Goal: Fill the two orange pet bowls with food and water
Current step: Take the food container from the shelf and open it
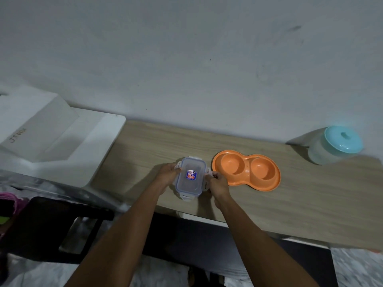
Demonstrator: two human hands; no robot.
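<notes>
An orange double pet bowl [246,170] lies on the wooden table [310,204]; both round wells look empty. Just left of it stands a clear rectangular container [190,176] with a blue-rimmed clip lid and a red-and-blue sticker. My left hand [167,176] grips the container's left side at a lid clip. On the opposite side, my right hand [217,184] holds the right clip. What the container holds cannot be made out through the lid. A translucent jar with a turquoise lid [333,145] stands at the table's far right.
A white moulded unit [62,139] adjoins the table's left end. The grey wall [186,59] runs directly behind the table. A dark chair [51,228] stands at lower left, with pink fabric [10,199] beside it. The table's front edge runs under my forearms.
</notes>
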